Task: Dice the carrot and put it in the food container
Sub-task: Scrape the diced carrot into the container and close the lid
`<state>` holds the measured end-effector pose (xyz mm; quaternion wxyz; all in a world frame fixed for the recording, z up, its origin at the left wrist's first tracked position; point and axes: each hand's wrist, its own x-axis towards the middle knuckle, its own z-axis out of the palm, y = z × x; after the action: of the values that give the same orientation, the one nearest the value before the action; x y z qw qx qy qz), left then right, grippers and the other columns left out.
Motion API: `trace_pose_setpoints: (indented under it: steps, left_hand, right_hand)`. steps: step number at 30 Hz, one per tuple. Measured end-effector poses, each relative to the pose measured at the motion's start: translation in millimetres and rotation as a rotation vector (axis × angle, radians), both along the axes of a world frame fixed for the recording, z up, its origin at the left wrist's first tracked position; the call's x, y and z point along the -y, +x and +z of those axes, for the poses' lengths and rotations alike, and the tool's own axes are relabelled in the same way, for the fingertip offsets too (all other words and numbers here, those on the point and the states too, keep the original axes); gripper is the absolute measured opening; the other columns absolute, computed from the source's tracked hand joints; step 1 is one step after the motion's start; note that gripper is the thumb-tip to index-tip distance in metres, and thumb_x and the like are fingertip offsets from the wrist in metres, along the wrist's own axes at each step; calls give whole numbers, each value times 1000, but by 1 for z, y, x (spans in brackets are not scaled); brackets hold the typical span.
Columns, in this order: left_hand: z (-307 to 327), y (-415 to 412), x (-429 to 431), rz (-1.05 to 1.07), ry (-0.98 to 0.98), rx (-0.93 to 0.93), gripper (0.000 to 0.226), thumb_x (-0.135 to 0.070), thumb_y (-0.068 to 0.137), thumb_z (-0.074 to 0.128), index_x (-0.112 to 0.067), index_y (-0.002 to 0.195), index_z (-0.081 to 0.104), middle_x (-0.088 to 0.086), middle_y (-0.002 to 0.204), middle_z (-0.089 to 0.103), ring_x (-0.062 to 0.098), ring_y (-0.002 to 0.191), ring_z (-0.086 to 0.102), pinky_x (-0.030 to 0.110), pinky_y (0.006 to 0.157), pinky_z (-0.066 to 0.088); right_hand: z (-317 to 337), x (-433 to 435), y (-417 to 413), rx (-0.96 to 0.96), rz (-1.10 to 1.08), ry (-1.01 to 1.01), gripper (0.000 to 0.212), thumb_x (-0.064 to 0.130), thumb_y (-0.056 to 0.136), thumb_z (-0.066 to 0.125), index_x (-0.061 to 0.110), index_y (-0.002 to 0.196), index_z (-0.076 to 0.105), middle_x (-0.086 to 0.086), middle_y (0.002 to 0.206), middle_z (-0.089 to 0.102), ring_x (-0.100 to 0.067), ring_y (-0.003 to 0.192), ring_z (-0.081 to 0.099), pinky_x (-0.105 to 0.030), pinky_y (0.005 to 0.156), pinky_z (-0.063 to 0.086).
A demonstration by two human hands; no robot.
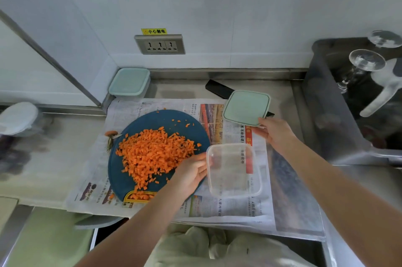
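Note:
A heap of diced carrot [152, 153] lies on a round blue cutting board [162, 117] set on newspaper. To the board's right stands a clear, empty food container [233, 171]. My left hand [191, 172] grips the container's left rim, its fingers curled at the edge. My right hand [277, 134] pinches a corner of the pale green lid [247, 106] above the container. The carrot's cut-off top [111, 134] lies at the board's left edge.
A black knife [219, 89] lies partly under the lid. A closed container with a green lid [130, 81] stands at the back left. Newspaper [289, 201] covers the steel counter. A sink [356, 97] with glassware is to the right. Another covered tub [18, 118] sits far left.

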<state>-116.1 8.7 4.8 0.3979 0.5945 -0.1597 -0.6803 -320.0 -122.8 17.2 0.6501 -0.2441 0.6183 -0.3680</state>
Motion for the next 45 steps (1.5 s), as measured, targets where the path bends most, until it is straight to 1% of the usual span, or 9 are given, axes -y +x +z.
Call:
trace_pose_setpoints:
  steps: [6,12,16,19,24,31,35,40,45]
  left_hand:
    - [31,40,3,34,-103,283,28,-1,95,49,-6,120,60,7,117,66,16,104,64,27,89,52]
    - [39,127,-14,157,4,712,10,-12,92,57,-19,86,61,7,83,62,18,75,57,31,72,49]
    - [31,193,-36,353,275,813,25,-10,86,62,-8,64,50,9,62,44,21,60,39,30,62,34]
    - [27,219,-47,319,434,768,18,-13,90,60,-3,77,52,11,72,46,21,62,43,30,60,40]
    - [16,217,-49,325,430,579,12,-4,93,51,0,83,54,13,80,59,22,69,56,28,55,49]
    - [12,216,-43,415,360,450,28,-12,101,41,-6,75,47,12,72,57,23,66,52,32,58,49]
    - [7,222,-39,387,299,381,30,-16,101,42,6,119,52,13,80,59,24,71,53,39,78,47]
    - [7,214,-31,480,201,324,42,-33,101,44,-4,131,50,12,119,58,29,101,53,42,97,42]
    - [2,213,-27,483,207,237,58,-61,92,43,-13,121,55,10,112,62,28,98,60,41,79,52]
  right_hand:
    - [9,-15,13,-550,217,-245,31,9,94,50,13,123,59,-3,119,61,-15,88,62,-22,70,50]
    - [25,-10,70,-440,434,-179,23,6,91,55,3,110,67,-12,104,70,-20,86,65,-36,91,54]
    - [26,-4,107,-448,678,-18,13,2,91,54,-2,101,63,-16,88,65,-20,74,59,-32,80,54]
    - [21,-2,126,-539,793,117,12,5,95,47,6,84,51,-11,76,54,-22,67,57,-30,72,52]
    - [13,-8,146,-582,810,158,22,6,98,44,-5,115,51,-21,113,58,-35,112,59,-41,99,49]
    - [-11,3,150,-648,724,165,24,11,96,43,5,74,51,-11,68,52,-22,56,52,-33,63,53]
    - [-3,1,149,-574,706,241,36,4,93,37,10,58,44,-2,40,39,-11,31,32,-17,38,29]
    - [-8,7,151,-529,654,258,35,4,97,35,10,63,43,-1,46,36,-8,28,24,-15,31,22]
    - [-8,15,147,-500,632,246,32,-2,95,33,7,65,42,-3,57,34,-10,47,23,-16,41,22]
